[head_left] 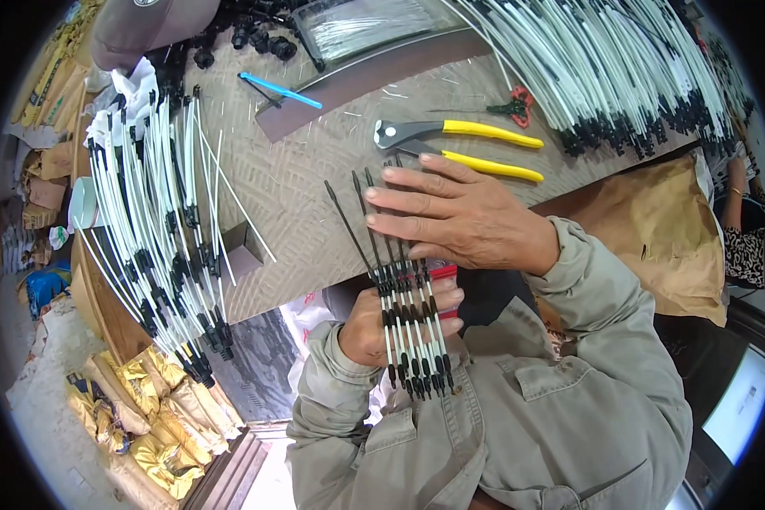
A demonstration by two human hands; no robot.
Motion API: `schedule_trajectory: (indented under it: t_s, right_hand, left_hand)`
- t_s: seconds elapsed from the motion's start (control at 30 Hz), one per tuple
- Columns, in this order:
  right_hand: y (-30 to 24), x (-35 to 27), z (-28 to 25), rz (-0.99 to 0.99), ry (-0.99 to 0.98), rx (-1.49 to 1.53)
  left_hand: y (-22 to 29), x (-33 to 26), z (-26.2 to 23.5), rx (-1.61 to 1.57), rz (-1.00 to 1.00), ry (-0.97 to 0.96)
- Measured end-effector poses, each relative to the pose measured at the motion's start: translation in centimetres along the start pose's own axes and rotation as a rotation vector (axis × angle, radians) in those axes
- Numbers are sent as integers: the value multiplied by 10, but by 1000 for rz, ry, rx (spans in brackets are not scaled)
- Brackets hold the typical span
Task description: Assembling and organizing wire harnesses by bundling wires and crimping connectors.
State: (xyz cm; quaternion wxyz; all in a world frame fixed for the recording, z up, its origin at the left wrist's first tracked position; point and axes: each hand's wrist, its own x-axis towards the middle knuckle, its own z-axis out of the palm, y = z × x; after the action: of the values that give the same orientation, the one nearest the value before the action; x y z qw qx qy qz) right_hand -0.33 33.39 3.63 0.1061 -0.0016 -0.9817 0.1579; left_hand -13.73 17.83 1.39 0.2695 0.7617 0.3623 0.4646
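Observation:
My left hand is closed around a fanned bundle of thin white rods with black sleeves and black ends, held near my chest. Thin black stems stick out of the bundle's far end, over the table edge. My right hand lies stretched out flat across those stems, fingers pointing left and apart from one another. Whether it presses on the stems or hovers just over them, I cannot tell. Just beyond my right hand lie end-cutting pliers with yellow handles.
White rods with black ends lie piled at the left and far right of the table. A blue tool, red-handled scissors, a clear tray and a grey cap lie farther back. Brown paper hangs at the right.

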Motion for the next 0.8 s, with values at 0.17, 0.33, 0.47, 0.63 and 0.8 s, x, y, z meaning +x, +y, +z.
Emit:
schedule_trajectory:
  t_s: [0.17,0.33,0.47,0.63,0.8]
  right_hand:
    - [1,-1,3,8,31,10]
    - [5,-5,-8,-116,14,102]
    - [0,-6,-11,-166,40,228]
    - [-25,-6,1,-267,270,175]
    - [-41,-10,1,-319,196,366]
  left_hand:
    - [-2,-1,2,109,44,-52]
    - [6,0,0,76,16,-32]
    - [28,2,-8,-30,13,-90]
    - [56,0,-8,-70,105,-68]
    - [88,6,-12,-22,128,-197]
